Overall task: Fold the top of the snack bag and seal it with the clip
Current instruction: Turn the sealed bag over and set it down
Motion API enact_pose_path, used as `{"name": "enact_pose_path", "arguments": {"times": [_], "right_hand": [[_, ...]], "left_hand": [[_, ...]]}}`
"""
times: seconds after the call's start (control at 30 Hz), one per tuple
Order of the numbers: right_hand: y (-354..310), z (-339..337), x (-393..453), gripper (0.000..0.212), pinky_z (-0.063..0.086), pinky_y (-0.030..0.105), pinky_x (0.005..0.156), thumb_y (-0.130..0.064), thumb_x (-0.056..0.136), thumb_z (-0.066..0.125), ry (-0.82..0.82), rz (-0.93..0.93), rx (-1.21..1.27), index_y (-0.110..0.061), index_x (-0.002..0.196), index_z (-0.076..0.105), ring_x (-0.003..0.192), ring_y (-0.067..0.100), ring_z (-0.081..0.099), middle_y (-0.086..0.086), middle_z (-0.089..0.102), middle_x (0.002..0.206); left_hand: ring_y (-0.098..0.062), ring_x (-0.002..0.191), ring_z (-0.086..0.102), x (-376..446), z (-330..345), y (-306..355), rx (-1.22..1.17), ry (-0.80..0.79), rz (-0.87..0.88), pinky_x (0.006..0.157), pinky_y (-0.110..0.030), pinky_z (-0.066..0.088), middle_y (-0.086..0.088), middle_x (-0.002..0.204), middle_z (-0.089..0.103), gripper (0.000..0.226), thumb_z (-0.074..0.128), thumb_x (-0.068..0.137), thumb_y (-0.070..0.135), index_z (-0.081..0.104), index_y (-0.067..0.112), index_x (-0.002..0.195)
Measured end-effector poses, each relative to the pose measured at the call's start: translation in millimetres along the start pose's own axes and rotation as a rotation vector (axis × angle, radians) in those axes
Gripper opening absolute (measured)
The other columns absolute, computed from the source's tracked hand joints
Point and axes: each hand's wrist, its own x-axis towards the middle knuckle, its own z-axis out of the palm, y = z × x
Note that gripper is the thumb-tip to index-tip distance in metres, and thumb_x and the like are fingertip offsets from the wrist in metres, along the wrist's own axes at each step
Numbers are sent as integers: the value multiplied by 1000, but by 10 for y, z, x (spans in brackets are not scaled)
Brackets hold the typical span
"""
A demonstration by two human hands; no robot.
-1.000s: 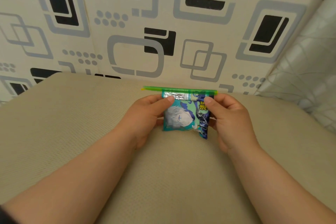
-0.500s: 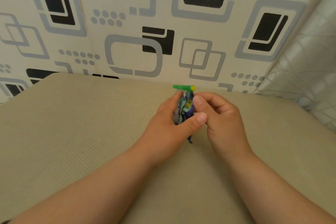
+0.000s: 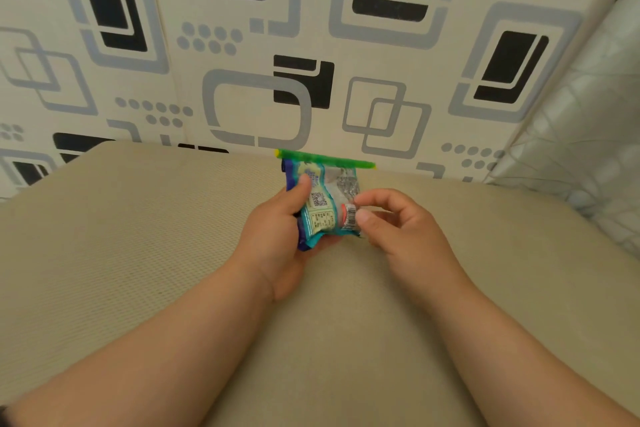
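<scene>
The snack bag point(image 3: 325, 206) is held upright above the beige cushion point(image 3: 138, 253), with its printed back panel facing the camera; a QR code and a barcode are visible on it. A green clip point(image 3: 325, 159) runs horizontally along the top edge of the bag and extends past both corners, with a yellow tip at its left end. The left hand point(image 3: 277, 236) is closed around the left side of the bag, thumb pressed on the back panel and palm supporting the lower left corner. The right hand point(image 3: 398, 225) is partly curled, with thumb and index fingertips at the right edge of the bag beside the barcode; whether they pinch the film cannot be determined. A patterned backrest point(image 3: 242, 45) with grey and black squares stands behind the cushion.
</scene>
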Motion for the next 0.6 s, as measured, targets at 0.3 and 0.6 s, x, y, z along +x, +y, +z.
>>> {"name": "enact_pose_path", "arguments": {"times": [0.3,0.6], "right_hand": [[59,22,29,28,52,23,70,-2,74,62,-1,-44,-92,-30,80,61,73,9,61,-7,65,88],[168,49,117,29,47,9,63,-4,73,64,84,-23,-128,-32,73,59,67,6,59,-18,62,79]], "left_hand": [[-17,72,71,114,-109,26,41,16,-25,56,-25,57,-2,77,76,26,46,87,31,65,13,90],[-13,68,62,183,-143,31,261,89,91,57,-23,45,-5,82,71,32,46,86,27,61,2,100]]}}
